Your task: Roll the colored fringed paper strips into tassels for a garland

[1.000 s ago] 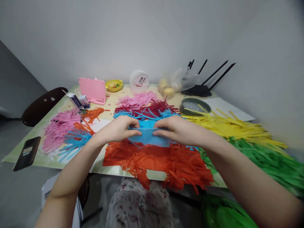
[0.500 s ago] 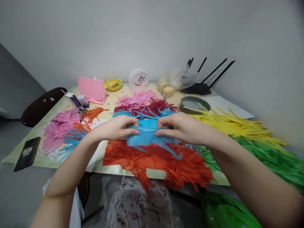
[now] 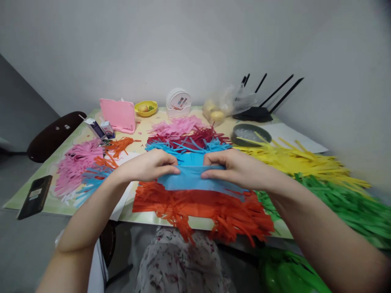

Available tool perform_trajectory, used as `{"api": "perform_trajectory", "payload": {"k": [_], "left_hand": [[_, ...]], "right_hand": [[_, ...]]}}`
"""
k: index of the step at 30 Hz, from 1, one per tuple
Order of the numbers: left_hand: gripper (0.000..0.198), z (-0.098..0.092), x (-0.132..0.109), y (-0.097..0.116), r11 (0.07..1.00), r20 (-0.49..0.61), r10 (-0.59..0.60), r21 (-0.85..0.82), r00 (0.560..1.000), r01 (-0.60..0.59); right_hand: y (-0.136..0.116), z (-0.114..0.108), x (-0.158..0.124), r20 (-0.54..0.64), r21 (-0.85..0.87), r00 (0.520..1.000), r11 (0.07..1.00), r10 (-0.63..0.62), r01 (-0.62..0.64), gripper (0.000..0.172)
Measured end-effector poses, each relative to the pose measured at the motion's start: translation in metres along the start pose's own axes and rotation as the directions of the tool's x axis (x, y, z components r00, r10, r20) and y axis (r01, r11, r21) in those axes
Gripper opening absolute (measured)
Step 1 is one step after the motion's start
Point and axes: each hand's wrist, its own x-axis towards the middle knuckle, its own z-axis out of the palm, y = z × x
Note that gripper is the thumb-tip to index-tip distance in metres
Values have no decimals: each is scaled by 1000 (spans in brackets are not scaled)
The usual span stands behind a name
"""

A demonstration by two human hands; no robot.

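A blue sheet of tissue paper [image 3: 186,179] is stretched between my two hands above the table. My left hand [image 3: 155,165] pinches its upper edge on the left, thumb on the near side. On the right, my right hand [image 3: 229,167] pinches the same edge. Just below the sheet lies orange fringed paper [image 3: 198,203], its cut strips hanging over the table's front edge. Behind my hands are more blue fringe [image 3: 216,144], dark red fringe [image 3: 195,138] and pink fringe [image 3: 175,127]. Most of my fingertips are hidden behind the blue sheet.
Yellow fringe [image 3: 293,160] and green fringe [image 3: 345,199] spread to the right. A grey-green dish [image 3: 238,140] and a black router [image 3: 255,114] stand behind. Leftward are a pink fringe pile [image 3: 79,160], a phone [image 3: 35,197], small drink cartons [image 3: 96,128] and a pink tablet case [image 3: 117,116].
The blue sheet hangs flatter and spreads wider to the right, and its loose strips no longer dangle in front. My right hand has shifted slightly right; both hands keep their hold.
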Motion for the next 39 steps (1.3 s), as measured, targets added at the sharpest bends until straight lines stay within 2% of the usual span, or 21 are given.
{"api": "perform_trajectory", "payload": {"k": [2, 6, 10, 13, 16, 19, 22, 26, 30, 36, 39], "left_hand": [[38, 0, 0, 1, 1000, 6, 2, -14, 1000, -2], [27, 1, -3, 2, 997, -47, -20, -71, 999, 17], [25, 7, -8, 0, 983, -128, -64, -178, 990, 40], [24, 13, -12, -1, 966, -223, -117, -253, 968, 58], [23, 21, -14, 0, 927, -285, -168, -370, 944, 54], [20, 32, -15, -1, 853, -344, -224, -522, 912, 12], [20, 43, -17, -6, 794, -399, -243, -606, 884, -56], [25, 54, -21, -15, 745, -442, -231, -653, 867, -135], [27, 59, -20, -20, 739, -462, -211, -652, 861, -169], [19, 59, -19, -26, 784, -479, -202, -602, 854, -152], [17, 56, -21, -27, 815, -474, -178, -563, 863, -141]], "right_hand": [[0, -1, -1, -10, 3, 1000, 1000, -3, 3, 39], [1, 0, -4, -56, 6, 998, 1000, -23, 24, 29], [6, 7, -9, -193, 52, 981, 998, -35, 46, 21], [9, 14, -13, -306, 102, 952, 994, -15, 49, 20], [11, 21, -16, -356, 154, 934, 987, 9, 49, 21], [13, 28, -18, -415, 208, 910, 975, 12, 82, 18], [19, 38, -20, -463, 306, 885, 946, 45, 112, 15], [30, 53, -21, -490, 472, 868, 862, 80, 187, 13], [37, 59, -19, -493, 558, 866, 794, 85, 240, 20], [42, 58, -13, -467, 573, 880, 787, 84, 229, 19], [43, 54, -12, -456, 543, 889, 804, 41, 242, 19]]}}
